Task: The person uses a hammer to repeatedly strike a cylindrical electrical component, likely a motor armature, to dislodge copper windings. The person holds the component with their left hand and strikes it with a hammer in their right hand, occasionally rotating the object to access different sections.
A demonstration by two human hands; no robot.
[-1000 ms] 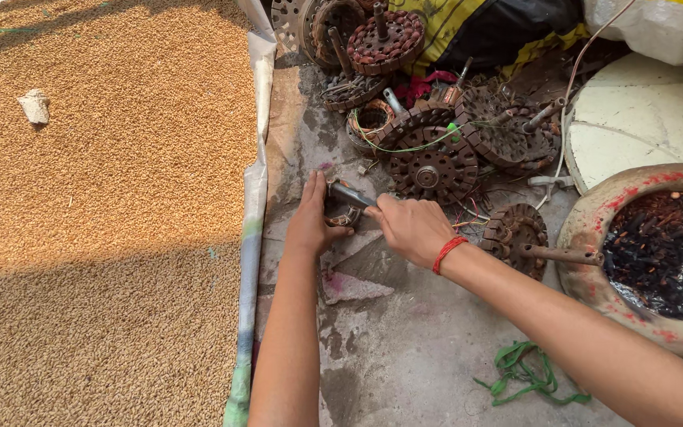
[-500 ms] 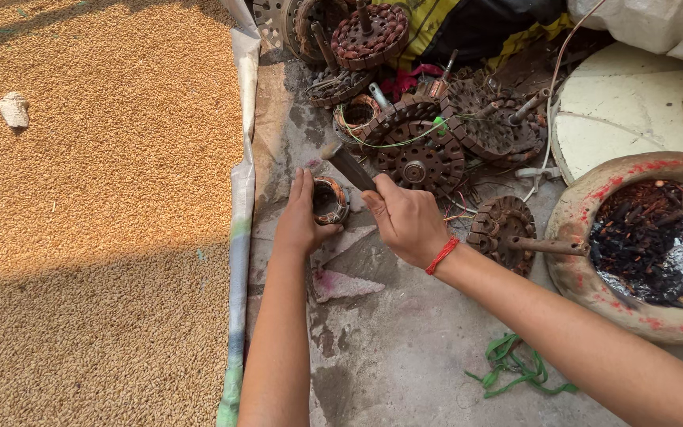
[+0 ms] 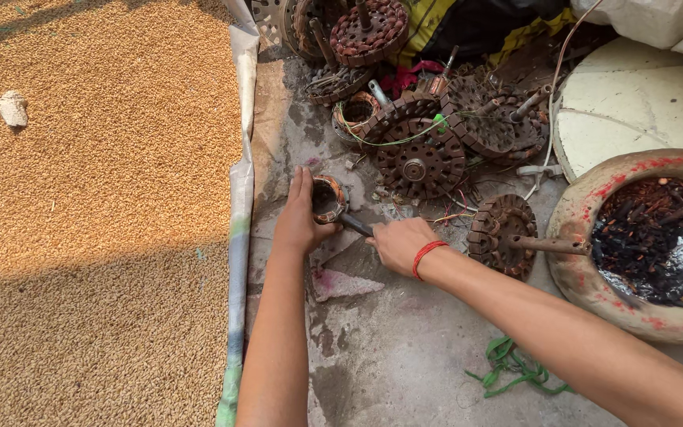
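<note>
Floor [image 3: 405, 356]: bare grey concrete, stained, cracked, pink smear near centre.
Left side: plastic sheet [image 3: 240, 198] spread on floor, edge curled up, covered with golden grain [image 3: 104, 198].
On grain: one pale stone lump [image 3: 13, 107].
Top centre: heap of rusty wound motor cores [image 3: 420, 154], stacked and overlapping, some with shafts.
Apart from heap: single core with shaft [image 3: 503, 235], just beside clay bowl.
Right: clay bowl [image 3: 575, 261], red-daubed rim, sits on floor, dark charred scrap inside.
Top right: round pale slab [image 3: 634, 107] lying flat.
Bottom right: tangle of green string [image 3: 511, 368].
Centre: small coil ring [image 3: 327, 199] standing on floor.
</note>
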